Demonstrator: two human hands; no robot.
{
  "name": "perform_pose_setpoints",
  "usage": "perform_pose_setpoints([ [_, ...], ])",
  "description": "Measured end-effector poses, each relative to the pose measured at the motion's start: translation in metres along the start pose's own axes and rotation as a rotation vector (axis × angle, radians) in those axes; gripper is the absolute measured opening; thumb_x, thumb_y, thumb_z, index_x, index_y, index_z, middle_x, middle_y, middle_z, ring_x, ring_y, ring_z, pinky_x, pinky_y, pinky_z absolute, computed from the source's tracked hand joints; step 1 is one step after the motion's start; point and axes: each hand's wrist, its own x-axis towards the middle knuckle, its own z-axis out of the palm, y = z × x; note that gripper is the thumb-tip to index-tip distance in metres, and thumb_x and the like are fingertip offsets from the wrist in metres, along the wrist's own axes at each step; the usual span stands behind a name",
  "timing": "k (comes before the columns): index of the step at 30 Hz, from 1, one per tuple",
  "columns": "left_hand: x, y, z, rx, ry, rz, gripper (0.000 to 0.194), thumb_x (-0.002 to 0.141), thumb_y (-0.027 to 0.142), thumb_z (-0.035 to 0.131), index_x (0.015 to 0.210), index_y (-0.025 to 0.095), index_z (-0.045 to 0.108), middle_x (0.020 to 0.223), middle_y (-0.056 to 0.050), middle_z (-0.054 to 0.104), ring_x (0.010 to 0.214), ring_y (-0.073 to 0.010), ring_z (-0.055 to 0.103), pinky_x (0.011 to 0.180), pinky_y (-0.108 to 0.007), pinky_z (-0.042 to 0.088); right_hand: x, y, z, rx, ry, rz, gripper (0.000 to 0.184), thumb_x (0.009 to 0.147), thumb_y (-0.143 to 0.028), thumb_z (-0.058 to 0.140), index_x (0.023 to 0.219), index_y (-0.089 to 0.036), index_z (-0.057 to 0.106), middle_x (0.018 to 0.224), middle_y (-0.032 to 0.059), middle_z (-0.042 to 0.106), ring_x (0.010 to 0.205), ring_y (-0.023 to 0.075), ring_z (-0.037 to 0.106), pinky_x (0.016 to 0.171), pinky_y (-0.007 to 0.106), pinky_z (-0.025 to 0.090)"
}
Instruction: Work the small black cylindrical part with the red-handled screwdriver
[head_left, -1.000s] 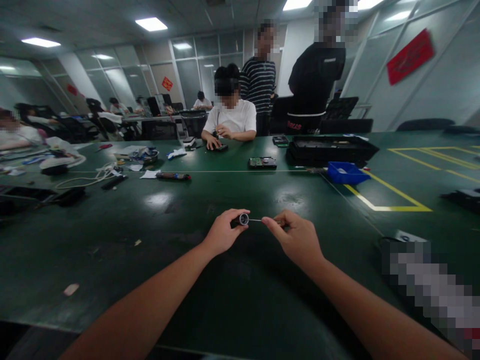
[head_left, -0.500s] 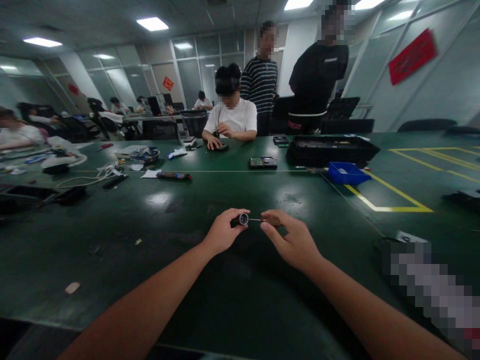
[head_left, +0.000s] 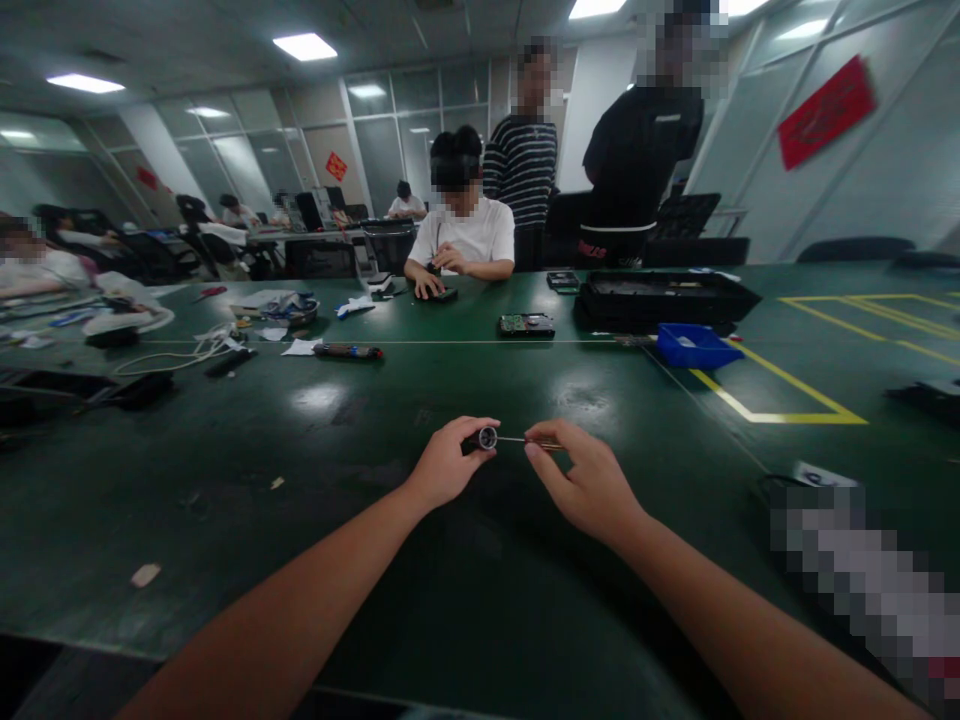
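In the middle of the head view my left hand [head_left: 444, 468] is closed round a small dark cylinder with a silver-rimmed round end [head_left: 487, 438], its open-looking face turned toward me. Most of the cylinder's body is hidden by my fingers. A screwdriver [head_left: 513, 439] lies level in my right hand [head_left: 589, 480], gripped by its handle between thumb and fingers. Its thin metal shaft points left and meets the cylinder's side near the rim. Whether the tip sits in a screw is too small to tell. Both hands are held over the green table [head_left: 480, 620].
Across the table a seated person [head_left: 461, 240] works at a dark object. Further off lie a hard drive [head_left: 526, 325], a black tray [head_left: 664, 298], a blue bin [head_left: 696, 346] and a dark pen-shaped tool [head_left: 349, 351]. Cables and dark parts [head_left: 142, 390] lie left; a blurred-out object [head_left: 862, 570] is right.
My right fingers have shifted slightly on the screwdriver's handle, which looks turned a little. My left hand and the cylinder stay in place.
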Motion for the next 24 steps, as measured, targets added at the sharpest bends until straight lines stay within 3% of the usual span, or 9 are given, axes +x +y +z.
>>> perform_pose_setpoints([
  [6, 0.0, 0.002, -0.001, 0.009, -0.007, 0.002, 0.04, 0.083, 0.015, 0.071, 0.121, 0.026, 0.068, 0.12, -0.004, 0.067, 0.115, -0.022, 0.061, 0.106, -0.041, 0.044, 0.001, 0.001, 0.0, -0.065, -0.006, 0.108, 0.027, 0.101, -0.04, 0.046, 0.108, -0.023, 0.067, 0.07, 0.0004, 0.069, 0.06, 0.0186, 0.066, 0.059, 0.031, 0.048],
  [9, 0.0, 0.003, -0.001, 0.014, -0.009, 0.008, 0.04, 0.083, 0.014, 0.071, 0.121, 0.026, 0.068, 0.12, -0.004, 0.068, 0.115, -0.0214, 0.061, 0.106, -0.04, 0.044, 0.0, 0.002, 0.002, -0.021, 0.023, 0.071, 0.028, 0.097, -0.032, 0.051, 0.121, -0.022, 0.061, 0.089, 0.005, 0.074, 0.076, 0.0213, 0.071, 0.071, 0.035, 0.053],
  [11, 0.0, 0.003, -0.001, 0.015, -0.003, 0.011, 0.04, 0.083, 0.013, 0.071, 0.121, 0.025, 0.067, 0.119, -0.004, 0.068, 0.114, -0.0209, 0.061, 0.106, -0.039, 0.044, -0.001, 0.001, 0.002, 0.002, 0.031, 0.035, 0.027, 0.096, -0.029, 0.052, 0.12, -0.021, 0.06, 0.101, 0.0082, 0.073, 0.088, 0.0227, 0.071, 0.08, 0.037, 0.054],
  [16, 0.0, 0.005, -0.001, 0.014, -0.011, -0.001, 0.039, 0.083, 0.013, 0.071, 0.121, 0.025, 0.067, 0.12, -0.004, 0.068, 0.114, -0.0211, 0.061, 0.105, -0.039, 0.044, -0.001, -0.001, 0.001, -0.012, 0.019, 0.045, 0.023, 0.1, -0.03, 0.044, 0.111, -0.022, 0.062, 0.096, 0.0077, 0.072, 0.088, 0.0232, 0.07, 0.079, 0.039, 0.053],
  [19, 0.0, 0.006, -0.001, 0.019, -0.016, 0.003, 0.04, 0.083, 0.014, 0.071, 0.121, 0.026, 0.067, 0.12, -0.004, 0.068, 0.115, -0.0215, 0.06, 0.106, -0.04, 0.043, -0.001, 0.0, 0.004, 0.095, 0.116, 0.113, 0.023, 0.097, -0.033, 0.051, 0.116, -0.022, 0.058, 0.093, 0.0074, 0.072, 0.086, 0.0234, 0.071, 0.078, 0.038, 0.054],
  [24, 0.0, 0.005, -0.001, 0.024, 0.014, 0.012, 0.04, 0.084, 0.014, 0.07, 0.122, 0.026, 0.067, 0.12, -0.004, 0.067, 0.114, -0.0218, 0.061, 0.105, -0.04, 0.044, 0.002, 0.01, 0.014, 0.453, 0.186, 0.298, 0.031, 0.094, -0.049, 0.056, 0.098, -0.019, 0.064, 0.09, 0.0082, 0.073, 0.084, 0.0222, 0.072, 0.079, 0.039, 0.057],
])
